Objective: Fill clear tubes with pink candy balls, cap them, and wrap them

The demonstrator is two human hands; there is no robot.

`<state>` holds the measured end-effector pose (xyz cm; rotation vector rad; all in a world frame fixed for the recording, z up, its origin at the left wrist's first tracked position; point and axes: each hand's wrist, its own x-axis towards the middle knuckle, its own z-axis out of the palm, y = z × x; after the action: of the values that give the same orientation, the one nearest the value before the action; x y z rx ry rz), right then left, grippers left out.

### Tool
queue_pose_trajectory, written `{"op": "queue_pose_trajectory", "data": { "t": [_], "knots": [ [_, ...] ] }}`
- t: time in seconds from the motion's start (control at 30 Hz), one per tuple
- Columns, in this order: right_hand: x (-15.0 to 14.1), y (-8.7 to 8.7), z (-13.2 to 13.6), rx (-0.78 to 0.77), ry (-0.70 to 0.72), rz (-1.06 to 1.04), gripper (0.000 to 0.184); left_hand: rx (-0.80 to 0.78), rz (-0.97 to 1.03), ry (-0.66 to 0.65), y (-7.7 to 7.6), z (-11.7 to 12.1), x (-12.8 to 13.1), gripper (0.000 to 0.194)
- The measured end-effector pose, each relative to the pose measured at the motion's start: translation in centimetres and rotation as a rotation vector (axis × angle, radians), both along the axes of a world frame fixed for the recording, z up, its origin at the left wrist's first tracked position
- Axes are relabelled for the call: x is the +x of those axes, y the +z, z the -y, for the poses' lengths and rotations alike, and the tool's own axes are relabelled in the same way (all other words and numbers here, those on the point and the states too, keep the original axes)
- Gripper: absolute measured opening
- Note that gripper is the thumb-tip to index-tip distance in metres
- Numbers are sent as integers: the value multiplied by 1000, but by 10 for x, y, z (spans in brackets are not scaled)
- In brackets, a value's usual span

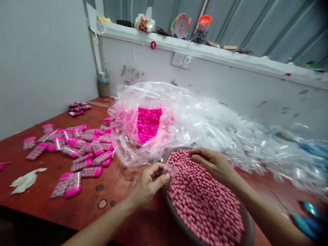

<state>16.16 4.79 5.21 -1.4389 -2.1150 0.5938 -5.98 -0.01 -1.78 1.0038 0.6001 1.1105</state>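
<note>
My left hand (151, 182) pinches a small clear plastic tube (170, 173) with pink beads in it, at the left rim of a dark basin (167, 201). Pink beads (205, 198) fill the basin. Above the far part of the beads is my right hand (211, 162), its fingers drawn together; whether anything is between them is hidden. Behind the basin, a clear bag (125, 143) lies open on bright pink caps (148, 124). Filled tubes with pink caps (87, 145) are heaped on the table to the left.
Many clear tubes (238, 143) are piled along the wall at the right. Dark pink packets (79, 108) and a white scrap (27, 181) lie on the red table (115, 205). Shiny blue things (304, 222) show at the lower right. A ledge (159, 39) holds several small items.
</note>
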Motion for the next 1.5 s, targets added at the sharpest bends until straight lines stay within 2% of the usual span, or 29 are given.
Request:
{"op": "queue_pose_trajectory", "data": {
  "t": [0.1,0.17,0.23,0.37,0.5,0.57,0.63,0.73,0.8,0.87,0.93,1.03,1.13,1.27,1.33,1.43,1.5],
  "knots": [
    [-43,3,-48,50,105,151,18,-19,-59,144,-9,-3,-25,22],
    [-72,-3,-86,87,143,311,18,-29,-105,224,-17,-4,-40,25],
    [-99,-14,-125,100,120,464,19,-22,-156,244,-27,-5,-52,28],
    [-142,-47,-189,67,57,595,17,-95,-157,256,-50,-5,-70,29],
    [-165,-74,-226,20,1,674,25,-156,-134,273,-70,-9,-86,28],
    [-168,-78,-234,4,-5,678,25,-167,-132,296,-74,-12,-93,29],
    [-165,-74,-235,7,-2,653,19,-191,-103,341,-73,-15,-98,30],
    [-151,-56,-220,25,32,568,20,-216,-28,407,-63,-22,-102,26],
    [-139,-41,-197,14,75,499,26,-196,12,436,-52,-28,-103,24],
    [-127,-26,-165,-31,135,379,28,-153,40,449,-42,-33,-100,26],
    [-118,-14,-129,-121,230,132,25,-98,55,450,-33,-35,-94,27],
    [-113,-4,-76,-262,324,-152,20,-32,63,362,-24,-30,-77,24],
    [-112,-4,-34,-348,280,-354,20,27,45,287,-20,-15,-55,24],
    [-111,-18,8,-417,45,-758,33,209,-172,439,-14,9,-34,22],
    [-111,-25,26,-413,-25,-898,31,321,-298,493,-11,20,-26,24],
    [-105,-30,45,-357,-59,-964,24,435,-347,459,-7,32,-17,24],
    [-95,-28,52,-259,-79,-923,23,391,-281,400,-6,37,-13,22]
  ]
}}
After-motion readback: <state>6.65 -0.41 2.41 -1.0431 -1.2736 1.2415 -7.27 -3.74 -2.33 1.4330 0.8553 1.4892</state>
